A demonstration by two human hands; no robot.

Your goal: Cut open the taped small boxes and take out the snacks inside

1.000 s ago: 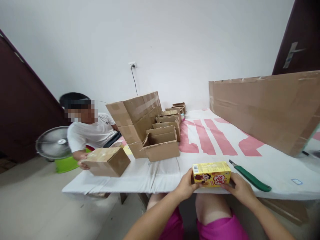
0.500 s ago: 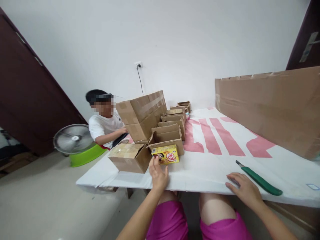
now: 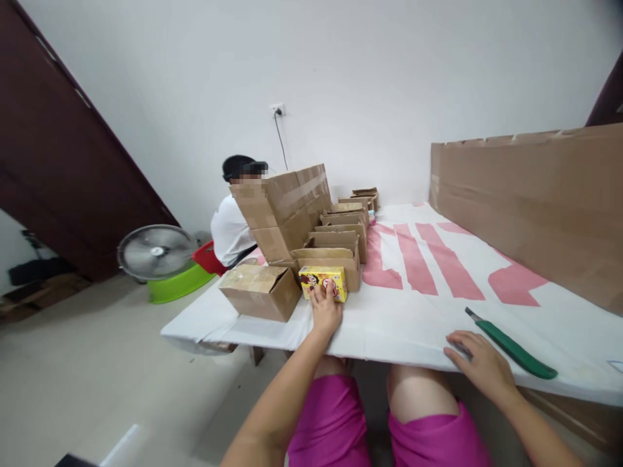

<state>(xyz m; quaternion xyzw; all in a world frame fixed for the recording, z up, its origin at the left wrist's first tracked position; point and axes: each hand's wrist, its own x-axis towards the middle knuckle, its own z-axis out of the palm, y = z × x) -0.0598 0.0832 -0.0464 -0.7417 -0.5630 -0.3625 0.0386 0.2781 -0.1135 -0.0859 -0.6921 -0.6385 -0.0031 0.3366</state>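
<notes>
A small yellow printed box [image 3: 309,275] stands against the front of an open cardboard box [image 3: 351,263]. My left hand [image 3: 327,314] has its fingers spread on the yellow box's near face, touching it without wrapping round it. A closed, taped carton [image 3: 260,292] is just left of that hand. At the table's near edge my right hand [image 3: 481,366] rests with fingers loosely bent and apart. Beside it lies a green-handled cutter [image 3: 516,350], blade end pointing away; the hand is not holding it.
Several open cardboard boxes [image 3: 343,220] run back in a row beside stacked cartons [image 3: 287,201]. A large cardboard panel [image 3: 525,207] stands at the right on the white cloth [image 3: 409,324]. A person [image 3: 228,227] sits behind the cartons, near a fan [image 3: 158,253].
My left hand has moved from the yellow box's left end onto its front face, and the box sits more upright against the cardboard box. The other person has turned and shifted right, behind the cartons.
</notes>
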